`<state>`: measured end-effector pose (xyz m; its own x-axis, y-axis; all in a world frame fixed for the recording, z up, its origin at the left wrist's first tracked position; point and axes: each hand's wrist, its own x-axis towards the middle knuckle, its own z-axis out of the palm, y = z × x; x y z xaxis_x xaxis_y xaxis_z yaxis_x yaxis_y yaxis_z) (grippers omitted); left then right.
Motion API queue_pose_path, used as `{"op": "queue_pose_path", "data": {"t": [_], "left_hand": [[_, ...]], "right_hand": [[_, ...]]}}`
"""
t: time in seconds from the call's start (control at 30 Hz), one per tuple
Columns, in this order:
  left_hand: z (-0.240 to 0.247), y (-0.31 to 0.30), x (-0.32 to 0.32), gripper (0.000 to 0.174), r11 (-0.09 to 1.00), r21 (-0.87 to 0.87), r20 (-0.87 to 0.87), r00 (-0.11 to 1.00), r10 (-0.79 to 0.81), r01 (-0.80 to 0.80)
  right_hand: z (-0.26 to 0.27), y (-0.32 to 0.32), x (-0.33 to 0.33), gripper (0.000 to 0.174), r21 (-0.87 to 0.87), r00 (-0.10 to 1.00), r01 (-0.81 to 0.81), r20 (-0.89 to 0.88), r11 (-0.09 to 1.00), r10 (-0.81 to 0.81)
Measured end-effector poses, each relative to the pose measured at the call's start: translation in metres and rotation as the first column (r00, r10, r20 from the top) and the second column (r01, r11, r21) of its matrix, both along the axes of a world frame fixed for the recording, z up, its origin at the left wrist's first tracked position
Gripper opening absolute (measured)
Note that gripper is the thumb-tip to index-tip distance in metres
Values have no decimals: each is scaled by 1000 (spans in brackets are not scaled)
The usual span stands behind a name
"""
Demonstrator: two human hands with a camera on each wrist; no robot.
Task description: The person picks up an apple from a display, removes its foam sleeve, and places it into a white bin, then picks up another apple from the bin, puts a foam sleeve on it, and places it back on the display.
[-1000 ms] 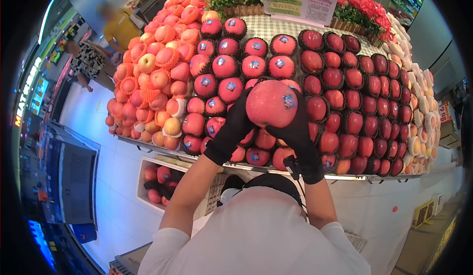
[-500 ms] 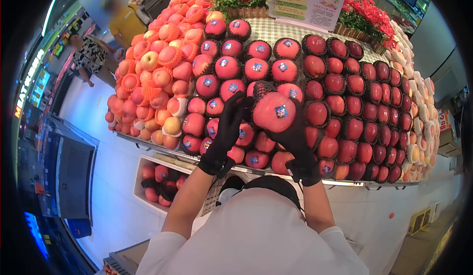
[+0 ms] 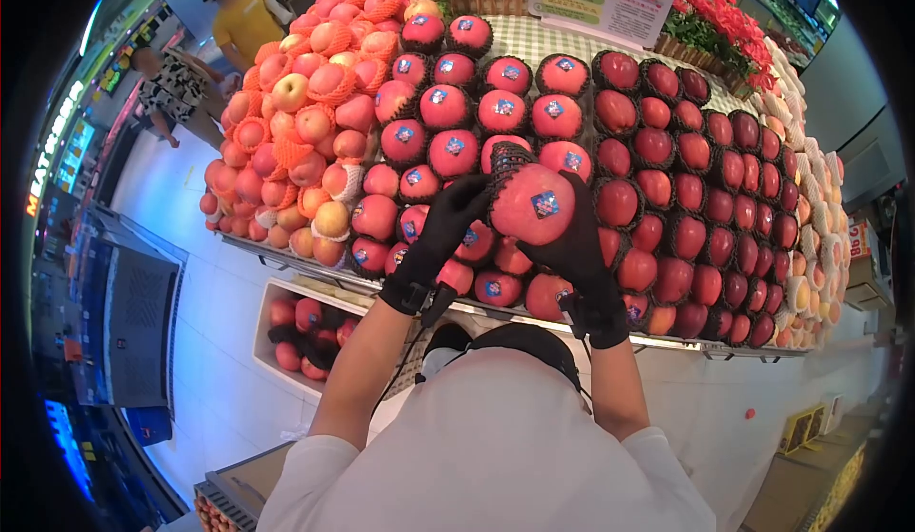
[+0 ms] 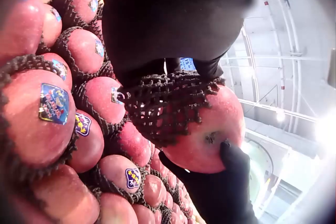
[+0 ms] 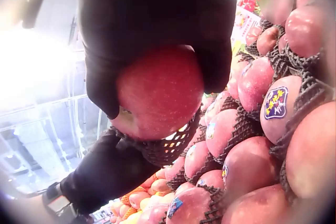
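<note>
A large pink-red apple with a blue sticker is held up over the display. My black-gloved right hand grips it from the right, thumb by the stem hollow in the left wrist view. A black foam net covers part of the apple, its mesh stretched over one side. The left hand, also gloved in black, holds the net at the apple's left; its fingertips are partly hidden behind the mesh. In the right wrist view the net hugs the apple's lower side, with the left hand beneath.
Rows of stickered apples in black nets lie below the hands. Darker red apples fill the right, and loose apples in orange nets the left. A white bin of apples stands below the shelf. Two people stand far left.
The apple has dropped a little away from the head camera and turned, its sticker shifting toward the middle. The black net has come into view at its upper left, where the left hand now holds it.
</note>
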<state>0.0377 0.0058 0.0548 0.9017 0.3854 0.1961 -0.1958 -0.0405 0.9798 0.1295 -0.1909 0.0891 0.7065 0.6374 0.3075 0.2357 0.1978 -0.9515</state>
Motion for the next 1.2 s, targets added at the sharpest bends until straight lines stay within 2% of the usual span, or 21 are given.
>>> {"op": "queue_pose_path", "data": {"t": [0.13, 0.23, 0.27, 0.3, 0.37, 0.4, 0.47, 0.53, 0.6, 0.67, 0.7, 0.73, 0.83, 0.9, 0.93, 1.0, 1.03, 1.1, 1.13, 1.17, 1.2], "left_hand": [[-18, -1, 0, 28, 993, -113, 72, 997, 40, -31], [-29, 0, -6, 28, 922, -387, 10, 1000, -4, 7], [-31, 0, -6, 29, 984, -174, 48, 998, 47, -38], [-30, 0, -5, 30, 995, 46, 97, 991, 88, -92], [-28, -2, -5, 33, 998, -7, 118, 991, 66, -66], [-18, -6, -6, 35, 961, -275, 101, 995, 6, 22], [-14, -7, -7, 39, 814, -567, 105, 991, -81, 126], [-23, -3, -8, 44, 740, -649, 119, 984, -131, 177], [-30, 1, -10, 48, 869, -469, 28, 986, -165, 158], [-31, 0, -13, 51, 914, -381, -50, 984, -174, 142], [-9, -10, -17, 53, 910, -393, -79, 982, -174, 130], [2, -16, -19, 55, 906, -406, -107, 979, -175, 118], [-28, -9, -2, 57, 828, -531, 40, 981, -187, 180], [-23, -11, -10, 57, 691, -705, 61, 985, -164, 159], [-17, -12, -15, 58, 609, -779, 69, 986, -153, 149], [-17, -9, -20, 53, 551, -803, 114, 967, -227, 224], [-16, -8, -23, 52, 520, -814, 137, 955, -262, 260], [-14, -8, -27, 52, 628, -749, 70, 967, -244, 212], [-13, -8, -28, 52, 678, -711, 37, 972, -231, 188], [-16, -8, -27, 53, 626, -756, 62, 974, -219, 189], [-19, -9, -25, 54, 571, -798, 87, 975, -204, 191]], "right_hand": [[-4, 6, 3, 81, -74, 990, 2, 143, 997, 9], [-6, 8, 3, 79, -74, 988, 0, 152, 997, 11], [-5, 9, 4, 78, -105, 986, -12, 164, 994, 30], [-2, 9, 4, 78, -137, 983, -24, 175, 990, 48], [7, 10, -3, 80, -135, 973, 6, 229, 991, 25], [12, 11, -6, 80, -133, 967, 21, 256, 991, 13], [-2, 14, -3, 82, -75, 959, 44, 282, 996, -21], [4, 15, -5, 84, -99, 957, 60, 287, 993, -30], [15, 14, -9, 87, -204, 962, 67, 272, 977, -9], [-6, 15, 0, 95, -153, 934, 81, 356, 985, -21], [-14, 15, 4, 99, -128, 918, 86, 396, 988, -28], [-4, 17, -3, 97, -123, 951, 62, 309, 990, -21], [14, 20, -16, 88, -59, 996, -22, 91, 998, 28], [4, 16, -6, 81, 44, 996, -91, 18, 995, 90], [-2, 14, 2, 73, 45, 994, -70, -86, 997, 74], [-19, 10, 20, 56, 42, 957, -31, -289, 999, 42], [-35, 10, 30, 49, 9, 962, -46, -269, 999, 47], [-59, 13, 43, 37, -57, 971, -76, -230, 996, 60], [-63, 13, 46, 33, -88, 998, -64, 3, 994, 64], [-67, 14, 48, 29, -115, 969, -46, 237, 992, 72], [-62, 16, 47, 26, -136, 886, -23, 457, 990, 83]]}}
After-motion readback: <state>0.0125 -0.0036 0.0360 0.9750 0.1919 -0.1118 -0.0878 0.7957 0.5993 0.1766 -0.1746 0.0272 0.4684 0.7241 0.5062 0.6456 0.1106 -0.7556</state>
